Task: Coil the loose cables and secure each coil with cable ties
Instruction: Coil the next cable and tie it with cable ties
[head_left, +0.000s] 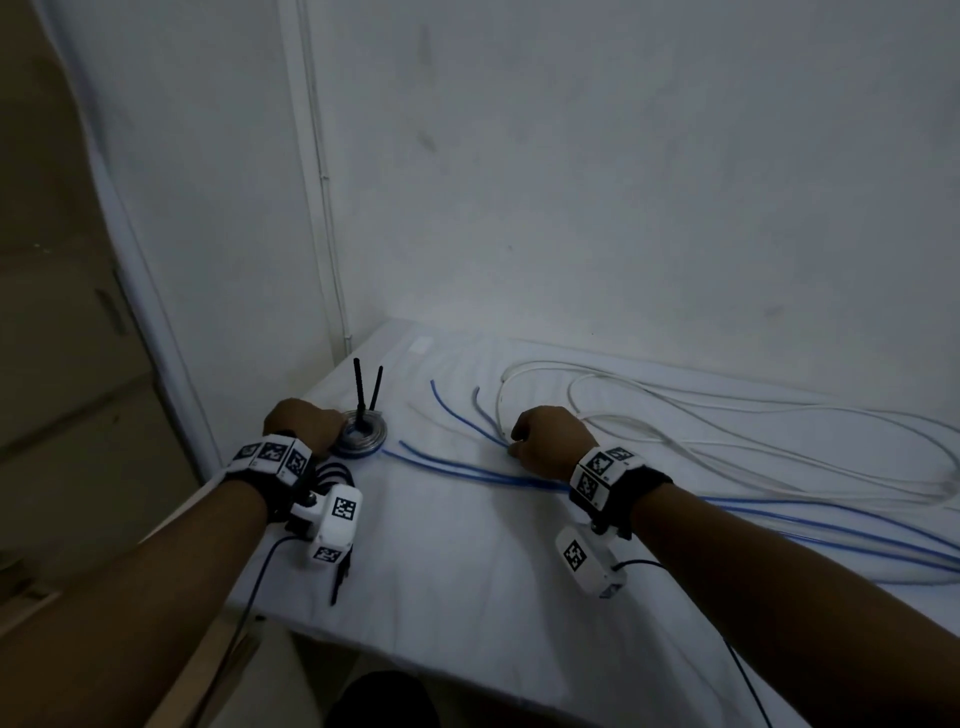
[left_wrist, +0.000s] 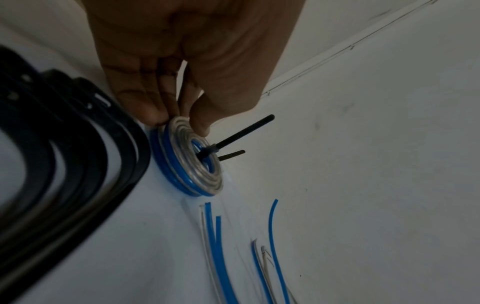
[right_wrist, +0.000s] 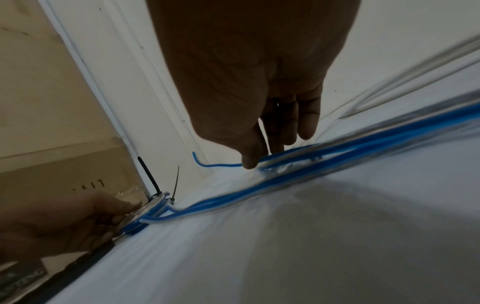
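Brown cardboard boxes (right_wrist: 52, 127) stood at the far left, one bearing mirrored letters I could not read for certain. On the white-covered worktop (head_left: 467, 571), the left hand (head_left: 304, 423) pinched the rim of a finished coil (left_wrist: 192, 164) of blue and clear cable, its grip closed on the windings. Two black cable ties (left_wrist: 244, 133) stuck up from the coil's centre. Spare black ties (left_wrist: 78, 164) lay by the left wrist. Further right, the right hand (head_left: 553, 441) pressed loose blue cables (head_left: 467, 467) onto the worktop, thumb and fingertips narrowed around a strand. White cables (head_left: 727, 415) sprawled in loops at the far right, against the wall.
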